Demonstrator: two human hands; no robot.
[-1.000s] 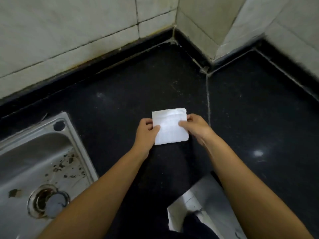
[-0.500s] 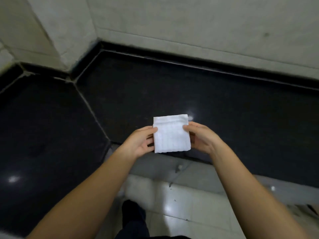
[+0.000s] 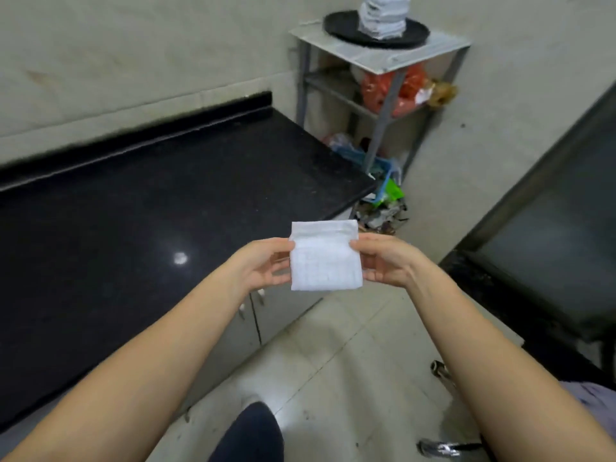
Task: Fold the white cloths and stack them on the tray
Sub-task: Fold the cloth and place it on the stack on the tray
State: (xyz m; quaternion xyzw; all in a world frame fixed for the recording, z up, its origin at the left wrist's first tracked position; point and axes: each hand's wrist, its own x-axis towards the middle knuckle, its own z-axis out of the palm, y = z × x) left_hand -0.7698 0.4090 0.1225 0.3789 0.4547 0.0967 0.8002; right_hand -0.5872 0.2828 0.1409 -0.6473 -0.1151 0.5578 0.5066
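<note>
View swung off counter corner toward rack, upper right. Left hand (image 3: 263, 268), right hand (image 3: 383, 263) pinch folded cloth (image 3: 325, 261) by side edges. Stack (image 3: 383, 18) already on tray (image 3: 340, 25); this cloth not yet placed.

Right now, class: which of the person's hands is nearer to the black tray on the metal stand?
Right, narrowly. The right hand grips the folded cloth's right edge, more directly below the black tray; the left hand grips the opposite edge, farther to the tray's left.

Folded white cloth (image 3: 326, 256) between both hands
</note>
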